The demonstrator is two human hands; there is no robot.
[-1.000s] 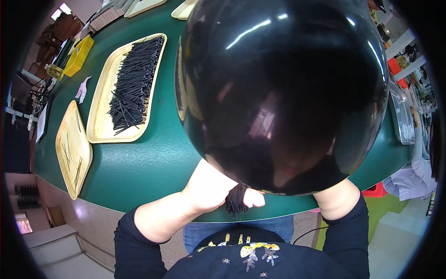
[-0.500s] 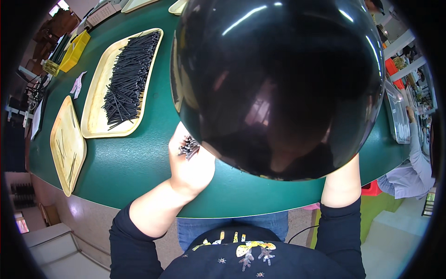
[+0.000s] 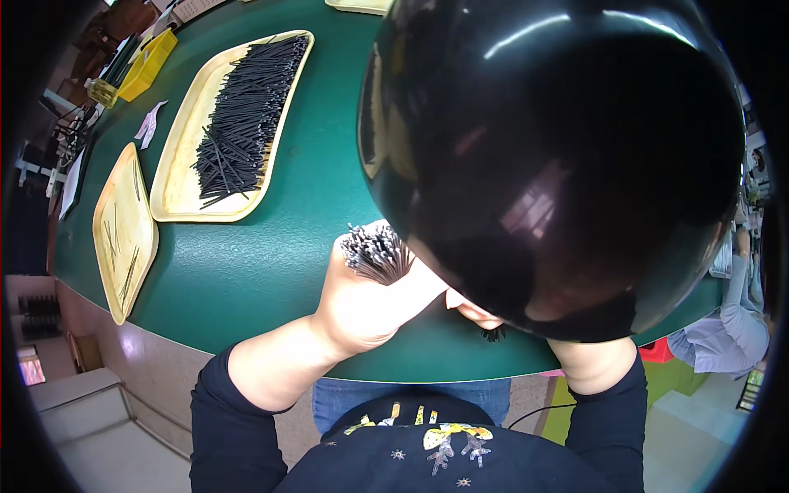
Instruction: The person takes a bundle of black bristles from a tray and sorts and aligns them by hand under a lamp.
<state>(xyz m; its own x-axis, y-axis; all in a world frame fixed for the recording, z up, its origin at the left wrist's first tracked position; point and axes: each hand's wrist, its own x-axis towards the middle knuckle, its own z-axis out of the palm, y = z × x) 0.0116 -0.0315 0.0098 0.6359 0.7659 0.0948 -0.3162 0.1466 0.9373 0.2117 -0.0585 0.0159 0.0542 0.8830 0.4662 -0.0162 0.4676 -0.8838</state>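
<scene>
A thick bundle of thin black rods with silvery ends [image 3: 376, 253] is held in my left hand [image 3: 366, 304], whose fingers close around it. The left hand is above the green table's near side, with its thumb side running under a big glossy black dome [image 3: 559, 181]. Below the dome's lower edge, a few fingertips [image 3: 472, 310] show, and I cannot tell which hand they belong to. Dark rod ends [image 3: 493, 334] stick out beside them. Of my right hand, only the wrist [image 3: 596, 366] shows; the dome hides its fingers and anything in them.
On the green table [image 3: 304, 189], a cream tray [image 3: 177, 185] holds many similar black rods. Left of it, a smaller cream tray [image 3: 107, 238] has several thin rods. A paper scrap [image 3: 149, 125] and a yellow bin [image 3: 148, 66] lie beyond. Another person's sleeve [image 3: 735, 287] appears far right.
My left hand has moved right and turned, so more of the bundle's ends show. Fingertips and rod ends now appear under the dome. The dome sits farther right in view; the trays have shifted slightly.
</scene>
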